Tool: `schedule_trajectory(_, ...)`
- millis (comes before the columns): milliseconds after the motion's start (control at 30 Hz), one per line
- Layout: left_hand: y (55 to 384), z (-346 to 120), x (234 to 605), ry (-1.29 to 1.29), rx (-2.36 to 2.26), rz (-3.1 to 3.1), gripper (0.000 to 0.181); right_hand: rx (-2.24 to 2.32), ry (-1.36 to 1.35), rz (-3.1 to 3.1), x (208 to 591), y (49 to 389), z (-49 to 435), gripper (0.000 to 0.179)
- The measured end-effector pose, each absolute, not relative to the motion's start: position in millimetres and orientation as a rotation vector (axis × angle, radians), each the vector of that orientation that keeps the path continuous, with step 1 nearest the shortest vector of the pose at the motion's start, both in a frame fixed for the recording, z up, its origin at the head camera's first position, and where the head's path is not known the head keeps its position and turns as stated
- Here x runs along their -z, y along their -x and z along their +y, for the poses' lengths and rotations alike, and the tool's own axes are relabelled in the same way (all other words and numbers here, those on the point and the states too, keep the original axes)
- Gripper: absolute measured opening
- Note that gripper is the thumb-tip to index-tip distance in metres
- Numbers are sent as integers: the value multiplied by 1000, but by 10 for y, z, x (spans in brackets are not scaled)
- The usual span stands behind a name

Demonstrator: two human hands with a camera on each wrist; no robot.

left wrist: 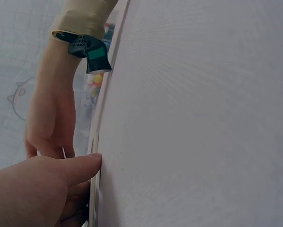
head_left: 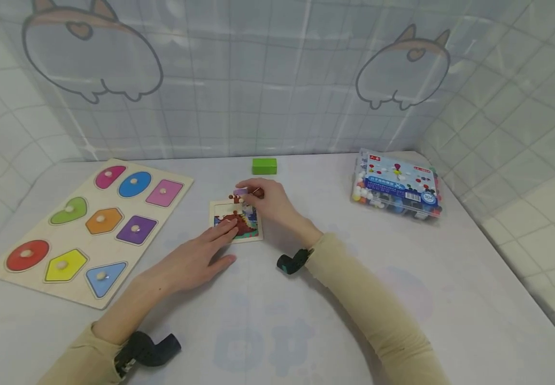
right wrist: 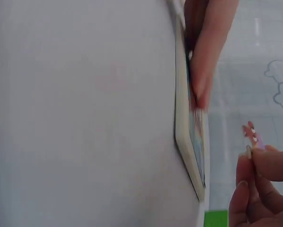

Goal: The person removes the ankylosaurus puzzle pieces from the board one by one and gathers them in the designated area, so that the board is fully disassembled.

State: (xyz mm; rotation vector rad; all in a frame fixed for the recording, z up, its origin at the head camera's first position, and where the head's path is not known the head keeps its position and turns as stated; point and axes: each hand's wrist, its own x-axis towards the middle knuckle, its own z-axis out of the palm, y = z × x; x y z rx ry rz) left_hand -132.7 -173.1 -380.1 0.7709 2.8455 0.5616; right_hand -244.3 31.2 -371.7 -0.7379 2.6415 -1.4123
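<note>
In the head view we see the puzzle piece (head_left: 240, 191) pinched between the fingers and thumb of the right hand (head_left: 277, 203), held just over the far part of the puzzle tray (head_left: 222, 209). The left hand (head_left: 198, 262) rests with its fingers extended on the printed dinosaur pieces (head_left: 244, 227), thumb apart on the worktop (head_left: 335, 321). We judge the piece to be thin wood, light and stiff, so a gentle pinch suffices; its narrow knobs look like the likeliest part to chip, and we would keep the load off them.

In the left wrist view we find the tray almost edge-on beside the left thumb. The right hand shows beyond, but we cannot tell its grip from here, and the piece is hidden.

In the right wrist view we see the piece gripped by one end, its knobbed end free. We think opposite edges give the surest hold, as the printed face may be slick. The tray's pale rim looks rigid and offers a firm edge to steady it by.
</note>
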Motion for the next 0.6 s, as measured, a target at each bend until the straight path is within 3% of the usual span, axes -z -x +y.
schedule_trajectory(267,1316,-1713,3809,-765,-570,2845,65,1501,619,2643,3599,2486,782,25)
schedule_trajectory(600,1308,-1727,3812,-771,-571,2858,64,1474,573,2725,3721,2541,1289,29)
